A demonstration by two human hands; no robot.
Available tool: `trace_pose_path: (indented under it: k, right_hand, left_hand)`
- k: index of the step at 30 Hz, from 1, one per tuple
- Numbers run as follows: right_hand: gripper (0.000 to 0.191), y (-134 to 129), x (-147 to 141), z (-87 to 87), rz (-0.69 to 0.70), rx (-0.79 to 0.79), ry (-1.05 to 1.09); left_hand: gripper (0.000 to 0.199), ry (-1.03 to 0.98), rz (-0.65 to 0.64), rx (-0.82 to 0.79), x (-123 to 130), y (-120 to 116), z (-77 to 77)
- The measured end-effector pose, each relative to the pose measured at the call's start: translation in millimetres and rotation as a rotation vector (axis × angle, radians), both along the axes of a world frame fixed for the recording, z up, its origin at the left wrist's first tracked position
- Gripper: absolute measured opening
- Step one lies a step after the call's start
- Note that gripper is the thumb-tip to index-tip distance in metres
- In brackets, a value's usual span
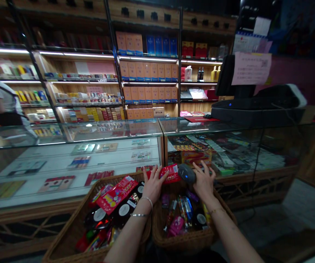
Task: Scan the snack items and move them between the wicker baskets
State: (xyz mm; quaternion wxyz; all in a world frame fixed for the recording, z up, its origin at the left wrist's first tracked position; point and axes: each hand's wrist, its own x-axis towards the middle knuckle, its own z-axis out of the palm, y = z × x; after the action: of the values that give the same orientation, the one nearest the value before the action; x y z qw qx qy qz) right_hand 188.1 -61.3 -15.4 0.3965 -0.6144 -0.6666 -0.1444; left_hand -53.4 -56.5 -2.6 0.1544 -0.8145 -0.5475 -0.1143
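Where two baskets (184, 243) stand — jumbled packets (117, 194) lie inside.

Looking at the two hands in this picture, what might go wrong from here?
1. The dark handheld scanner in the right hand sits very near the white label of the shiny red packet, so it might not read well.
2. The left hand, fingers spread at that packet, may grip loosely; the packet could slip.
3. The left forearm crosses the left brown wicker basket and might knock its loose goods.
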Motion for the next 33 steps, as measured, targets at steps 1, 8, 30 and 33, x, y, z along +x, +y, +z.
trace_pose_path:
  k: [1, 8, 30, 33]
  right_hand:
    - [0.038, -0.1, -2.9, -2.1, -0.005, -0.003, 0.007]
    - [0.035, -2.5, -10.6, -23.9, -0.032, -0.006, 0.016]
    - [0.025, 0.2, -9.3, -32.3, 0.025, -0.015, -0.005]
    - [0.024, -1.0, -9.3, -31.5, 0.037, -0.006, -0.008]
  left_hand:
    - [0.061, -0.001, -0.003, -0.005, -1.0, -0.4, -0.7]
    - [0.067, -0.008, 0.008, -0.009, -7.4, 0.1, -7.1]
    - [0.07, -0.038, 0.019, -0.047, -5.8, 2.2, -15.1]
    - [0.069, -0.041, 0.025, -0.039, -6.2, 2.7, -15.7]
